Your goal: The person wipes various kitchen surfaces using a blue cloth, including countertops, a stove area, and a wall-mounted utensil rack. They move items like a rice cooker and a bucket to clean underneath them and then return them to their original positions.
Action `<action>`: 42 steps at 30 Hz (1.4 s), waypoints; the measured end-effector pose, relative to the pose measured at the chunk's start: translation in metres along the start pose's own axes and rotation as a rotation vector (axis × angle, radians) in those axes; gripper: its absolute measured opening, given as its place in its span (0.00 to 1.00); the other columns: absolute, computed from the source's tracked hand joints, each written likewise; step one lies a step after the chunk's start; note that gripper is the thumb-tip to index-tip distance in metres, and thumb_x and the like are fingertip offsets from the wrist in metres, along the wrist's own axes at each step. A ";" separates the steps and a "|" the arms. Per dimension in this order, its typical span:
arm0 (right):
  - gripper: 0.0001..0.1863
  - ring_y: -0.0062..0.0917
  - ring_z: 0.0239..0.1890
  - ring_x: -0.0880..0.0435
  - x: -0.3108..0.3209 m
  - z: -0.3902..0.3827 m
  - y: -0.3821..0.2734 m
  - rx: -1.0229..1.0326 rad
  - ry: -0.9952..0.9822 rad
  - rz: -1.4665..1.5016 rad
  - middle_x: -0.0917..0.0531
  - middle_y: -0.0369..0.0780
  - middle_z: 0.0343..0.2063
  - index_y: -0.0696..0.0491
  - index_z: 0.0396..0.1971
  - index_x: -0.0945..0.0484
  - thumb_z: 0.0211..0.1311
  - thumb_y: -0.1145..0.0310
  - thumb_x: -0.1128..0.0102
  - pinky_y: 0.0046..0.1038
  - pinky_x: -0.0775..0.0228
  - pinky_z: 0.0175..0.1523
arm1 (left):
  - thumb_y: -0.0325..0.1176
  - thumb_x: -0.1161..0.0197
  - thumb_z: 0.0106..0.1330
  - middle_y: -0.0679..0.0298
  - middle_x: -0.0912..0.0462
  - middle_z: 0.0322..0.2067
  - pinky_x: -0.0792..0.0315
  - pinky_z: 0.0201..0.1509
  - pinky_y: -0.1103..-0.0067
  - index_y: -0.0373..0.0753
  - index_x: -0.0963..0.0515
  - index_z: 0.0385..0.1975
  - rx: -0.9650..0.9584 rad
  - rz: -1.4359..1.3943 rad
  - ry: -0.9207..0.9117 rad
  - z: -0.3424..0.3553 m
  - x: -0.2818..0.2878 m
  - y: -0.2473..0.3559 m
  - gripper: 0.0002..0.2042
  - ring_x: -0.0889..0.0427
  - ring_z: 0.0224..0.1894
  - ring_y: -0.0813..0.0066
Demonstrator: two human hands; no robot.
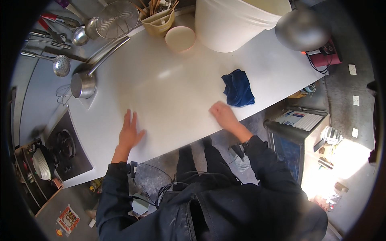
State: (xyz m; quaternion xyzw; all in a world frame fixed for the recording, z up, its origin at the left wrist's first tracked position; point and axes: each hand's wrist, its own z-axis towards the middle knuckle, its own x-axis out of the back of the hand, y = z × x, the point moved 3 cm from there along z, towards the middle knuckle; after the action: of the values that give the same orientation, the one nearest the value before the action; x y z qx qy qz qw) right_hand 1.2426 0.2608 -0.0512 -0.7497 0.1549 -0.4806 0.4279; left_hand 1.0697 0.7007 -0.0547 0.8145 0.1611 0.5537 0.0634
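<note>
My left hand (130,131) is over the near left part of the white countertop (169,104), its fingers stretched out and the thumb apart; nothing is in it. Closer to the front edge's right side, my right hand (224,115) has its fingers curled into a loose fist, and no object shows in it. Just beyond that hand lies a crumpled dark blue cloth (238,88), apart from the fingers.
At the back stand a large white bucket (229,26), a round pale bowl (180,39) and a utensil holder (160,25). A steel saucepan (83,85) sits left. Ladles and a strainer (117,19) line the left wall; a gas hob (66,144) is near left.
</note>
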 end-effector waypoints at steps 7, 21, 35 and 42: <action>0.36 0.54 0.80 0.36 0.000 0.094 -0.013 0.245 0.202 -0.665 0.32 0.54 0.78 0.60 0.76 0.32 0.74 0.60 0.34 0.52 0.40 0.81 | 0.46 0.25 0.65 0.44 0.56 0.86 0.32 0.81 0.59 0.39 0.43 0.84 0.021 0.025 0.014 0.000 -0.003 -0.002 0.50 0.48 0.86 0.39; 0.10 0.47 0.40 0.12 -0.084 -0.193 -0.018 0.377 -0.642 -0.261 0.12 0.44 0.38 0.49 0.43 0.15 0.72 0.60 0.35 0.48 0.19 0.45 | 0.44 0.26 0.67 0.48 0.50 0.85 0.34 0.82 0.57 0.40 0.40 0.83 0.050 -0.028 0.021 0.005 -0.001 0.004 0.45 0.44 0.85 0.41; 0.14 0.48 0.47 0.14 0.089 -0.050 0.040 -0.029 0.424 -0.466 0.13 0.47 0.44 0.54 0.47 0.19 0.77 0.58 0.34 0.45 0.22 0.49 | 0.41 0.31 0.70 0.49 0.34 0.77 0.41 0.80 0.48 0.38 0.33 0.76 -0.692 0.026 -0.139 -0.043 -0.042 0.161 0.36 0.35 0.78 0.45; 0.49 0.55 0.81 0.39 0.100 0.024 0.072 -0.003 0.360 -0.683 0.35 0.57 0.80 0.55 0.81 0.35 0.68 0.43 0.27 0.51 0.43 0.81 | 0.43 0.28 0.71 0.50 0.08 0.44 0.17 0.54 0.61 0.41 0.14 0.59 -0.377 -0.487 -0.693 -0.165 -0.088 0.164 0.21 0.08 0.48 0.54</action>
State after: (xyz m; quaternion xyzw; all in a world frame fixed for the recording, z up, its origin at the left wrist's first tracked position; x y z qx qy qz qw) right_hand 1.3248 0.1655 -0.0534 -0.6621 -0.0304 -0.7192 0.2082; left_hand 0.9193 0.5047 -0.0239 0.8641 0.2135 0.2376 0.3888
